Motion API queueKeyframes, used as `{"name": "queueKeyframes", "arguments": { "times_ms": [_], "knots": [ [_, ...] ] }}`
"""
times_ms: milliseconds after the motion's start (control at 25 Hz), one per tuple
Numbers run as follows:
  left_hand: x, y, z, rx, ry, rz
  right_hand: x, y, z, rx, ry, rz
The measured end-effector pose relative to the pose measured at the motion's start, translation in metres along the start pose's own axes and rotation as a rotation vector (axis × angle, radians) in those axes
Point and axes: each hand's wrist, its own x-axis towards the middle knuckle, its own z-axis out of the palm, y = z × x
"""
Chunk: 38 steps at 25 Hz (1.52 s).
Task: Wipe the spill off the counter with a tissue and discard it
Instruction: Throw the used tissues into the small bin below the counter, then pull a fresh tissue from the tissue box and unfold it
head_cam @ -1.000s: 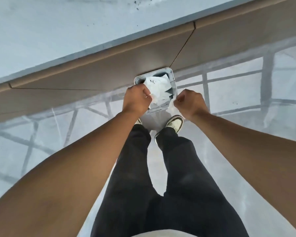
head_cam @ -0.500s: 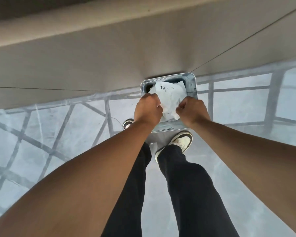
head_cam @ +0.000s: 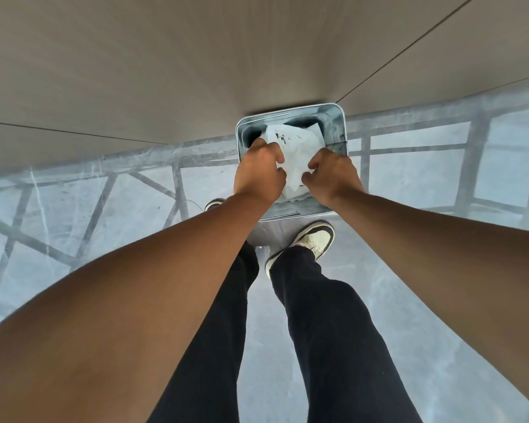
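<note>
Tissue (head_cam: 297,148) over bin (head_cam: 336,117), both hands' grip closed on it

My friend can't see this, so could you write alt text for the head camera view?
Both hands, left hand and right hand, hold a stained white tissue over an open grey bin on the floor beside the person's shoes.

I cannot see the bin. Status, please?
Left hand and right hand grip the stained tissue. Tissue over open bin. Nothing blocks.
</note>
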Motion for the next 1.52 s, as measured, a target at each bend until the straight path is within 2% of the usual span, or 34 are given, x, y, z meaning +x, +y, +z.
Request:
{"name": "queueKeyframes", "arguments": {
  "times_ms": [240, 480, 680, 880, 1000, 1120, 1320, 1520],
  "knots": [
    [-0.017, 0.005, -0.023, 0.026, -0.009, 0.038, -0.024, 0.001, -0.019, 0.031, -0.013, -0.002],
    [-0.045, 0.029, -0.071, 0.026, -0.008, 0.064, -0.058, -0.017, -0.067, 0.079, -0.009, 0.022],
    [-0.081, 0.069, -0.117, 0.108, -0.038, 0.124, -0.098, -0.032, -0.123, 0.136, -0.081, -0.008],
    [-0.118, 0.117, -0.157, 0.167, -0.049, 0.207, -0.148, -0.032, -0.181, 0.140, -0.004, -0.030],
    [-0.138, 0.146, -0.180, 0.221, -0.059, 0.258, -0.187, -0.028, -0.209, 0.176, 0.006, 0.027],
    [-0.153, 0.169, -0.198, 0.298, -0.100, 0.378, -0.223, -0.017, -0.229, 0.226, 0.044, 0.088],
    [-0.179, 0.220, -0.220, 0.497, -0.199, 0.611, -0.280, -0.006, -0.259, 0.334, 0.208, 0.187],
    [-0.200, 0.280, -0.241, 0.471, -0.196, 0.766, -0.322, 0.000, -0.288, 0.403, 0.322, 0.244]
  ]
}}
